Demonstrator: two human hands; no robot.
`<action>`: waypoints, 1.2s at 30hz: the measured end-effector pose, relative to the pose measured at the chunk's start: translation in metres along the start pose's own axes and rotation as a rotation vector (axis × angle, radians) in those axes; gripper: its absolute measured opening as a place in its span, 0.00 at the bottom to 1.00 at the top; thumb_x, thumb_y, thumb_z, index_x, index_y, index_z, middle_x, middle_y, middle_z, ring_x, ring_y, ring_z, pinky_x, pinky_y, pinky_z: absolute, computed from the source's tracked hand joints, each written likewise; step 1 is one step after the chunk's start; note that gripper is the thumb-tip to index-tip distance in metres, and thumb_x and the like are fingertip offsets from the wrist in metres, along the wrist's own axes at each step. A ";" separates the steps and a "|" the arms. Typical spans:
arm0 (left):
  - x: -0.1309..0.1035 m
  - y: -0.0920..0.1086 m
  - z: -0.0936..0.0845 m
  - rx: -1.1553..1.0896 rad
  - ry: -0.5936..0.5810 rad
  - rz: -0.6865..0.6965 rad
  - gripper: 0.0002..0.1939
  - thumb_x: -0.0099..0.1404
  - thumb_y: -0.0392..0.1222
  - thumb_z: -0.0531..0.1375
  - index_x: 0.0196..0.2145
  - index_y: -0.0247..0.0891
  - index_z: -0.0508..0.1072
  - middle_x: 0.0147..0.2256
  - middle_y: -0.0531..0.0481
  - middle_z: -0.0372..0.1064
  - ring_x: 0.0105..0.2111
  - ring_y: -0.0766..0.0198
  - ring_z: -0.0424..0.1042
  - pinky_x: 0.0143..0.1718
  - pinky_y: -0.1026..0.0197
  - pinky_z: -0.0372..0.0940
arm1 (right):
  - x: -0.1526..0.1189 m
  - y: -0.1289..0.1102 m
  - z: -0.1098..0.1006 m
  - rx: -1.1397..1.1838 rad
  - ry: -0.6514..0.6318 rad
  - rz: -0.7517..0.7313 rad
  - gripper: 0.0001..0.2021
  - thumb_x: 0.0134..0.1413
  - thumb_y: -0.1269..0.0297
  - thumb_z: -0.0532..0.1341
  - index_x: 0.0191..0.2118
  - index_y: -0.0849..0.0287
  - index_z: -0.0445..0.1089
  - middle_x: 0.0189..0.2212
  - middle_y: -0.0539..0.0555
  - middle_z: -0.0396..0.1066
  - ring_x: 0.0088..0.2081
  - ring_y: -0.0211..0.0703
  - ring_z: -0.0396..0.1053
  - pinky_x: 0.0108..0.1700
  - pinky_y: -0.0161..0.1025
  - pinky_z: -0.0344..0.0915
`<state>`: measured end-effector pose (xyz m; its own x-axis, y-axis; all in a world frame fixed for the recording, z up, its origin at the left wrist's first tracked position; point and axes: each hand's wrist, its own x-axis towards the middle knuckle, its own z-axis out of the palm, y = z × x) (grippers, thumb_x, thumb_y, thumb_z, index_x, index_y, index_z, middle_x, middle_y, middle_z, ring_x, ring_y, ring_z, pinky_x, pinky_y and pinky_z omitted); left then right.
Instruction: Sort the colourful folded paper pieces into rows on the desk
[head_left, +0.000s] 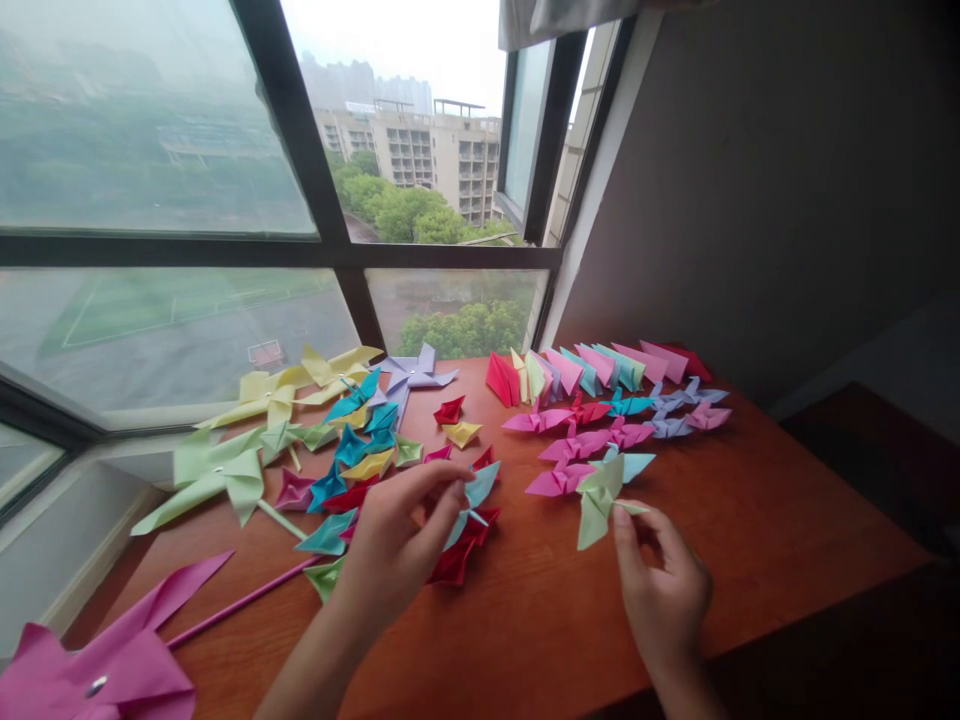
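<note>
My left hand (409,535) pinches a light blue folded paper crane (480,490), held over red paper pieces (459,555) on the table. Between the thumb and finger of my right hand (664,585) is a pale green paper crane (600,500), its wings spread. Just behind it stand pink cranes (559,480) and another light blue crane (637,465). Small paper boats in teal, yellow, red and green lie left of and partly behind my left hand, which hides some of them.
Pinwheels in yellow (270,393), pale green (225,475), lilac (416,372) and magenta (112,665) lie along the left and back of the wooden table (787,540). Folded paper planes (592,368) line the back right. Windows and a wall rise behind.
</note>
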<state>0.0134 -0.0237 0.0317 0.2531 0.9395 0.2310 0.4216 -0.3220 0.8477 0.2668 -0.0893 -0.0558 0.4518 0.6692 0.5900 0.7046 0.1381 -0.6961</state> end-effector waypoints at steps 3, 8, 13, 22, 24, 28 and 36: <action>-0.001 -0.016 -0.004 -0.059 0.041 -0.085 0.11 0.68 0.46 0.57 0.39 0.37 0.76 0.32 0.49 0.75 0.31 0.62 0.74 0.31 0.65 0.64 | 0.000 0.006 -0.010 0.052 -0.052 0.057 0.05 0.62 0.63 0.62 0.38 0.57 0.74 0.32 0.52 0.76 0.33 0.40 0.74 0.35 0.33 0.69; -0.011 0.003 0.013 -0.032 -0.102 -0.066 0.14 0.70 0.48 0.55 0.33 0.38 0.74 0.27 0.52 0.72 0.27 0.66 0.69 0.29 0.66 0.60 | -0.004 -0.016 -0.004 -0.004 -0.076 -0.202 0.04 0.60 0.70 0.63 0.41 0.56 0.73 0.33 0.52 0.76 0.32 0.38 0.73 0.36 0.33 0.69; -0.027 0.020 0.038 -0.012 -0.235 -0.034 0.14 0.68 0.47 0.58 0.28 0.37 0.70 0.24 0.54 0.66 0.25 0.68 0.62 0.27 0.67 0.54 | -0.011 -0.054 0.012 0.090 -0.114 -0.375 0.11 0.57 0.76 0.63 0.45 0.58 0.71 0.31 0.52 0.75 0.31 0.38 0.72 0.37 0.34 0.69; -0.036 0.000 0.027 -0.092 -0.155 -0.167 0.18 0.69 0.50 0.56 0.27 0.35 0.71 0.22 0.54 0.61 0.24 0.67 0.59 0.24 0.67 0.52 | -0.022 -0.060 0.017 0.462 -0.344 0.095 0.09 0.62 0.68 0.59 0.47 0.54 0.71 0.35 0.52 0.74 0.34 0.39 0.72 0.35 0.34 0.68; -0.037 0.001 0.024 -0.060 -0.192 -0.142 0.17 0.68 0.49 0.57 0.27 0.35 0.72 0.23 0.54 0.63 0.25 0.67 0.61 0.25 0.67 0.53 | -0.016 -0.060 0.018 0.555 -0.399 0.245 0.10 0.62 0.62 0.61 0.48 0.54 0.71 0.38 0.53 0.73 0.36 0.41 0.71 0.36 0.34 0.68; -0.040 0.001 0.024 -0.037 -0.202 -0.087 0.14 0.67 0.47 0.59 0.28 0.36 0.73 0.24 0.54 0.66 0.25 0.67 0.62 0.28 0.67 0.56 | -0.004 -0.071 0.023 0.692 -0.587 0.396 0.10 0.59 0.56 0.63 0.39 0.57 0.75 0.35 0.54 0.73 0.36 0.42 0.70 0.39 0.36 0.66; -0.038 -0.005 0.019 -0.435 -0.220 -0.291 0.16 0.65 0.51 0.61 0.30 0.34 0.73 0.26 0.51 0.68 0.28 0.66 0.66 0.28 0.68 0.60 | -0.010 -0.072 0.027 1.036 -0.578 0.880 0.12 0.49 0.56 0.70 0.30 0.60 0.75 0.24 0.49 0.67 0.26 0.33 0.59 0.29 0.31 0.60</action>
<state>0.0183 -0.0602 0.0098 0.3750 0.9209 -0.1068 0.1156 0.0679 0.9910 0.1966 -0.0861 -0.0231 0.0658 0.9695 -0.2360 -0.4832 -0.1760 -0.8576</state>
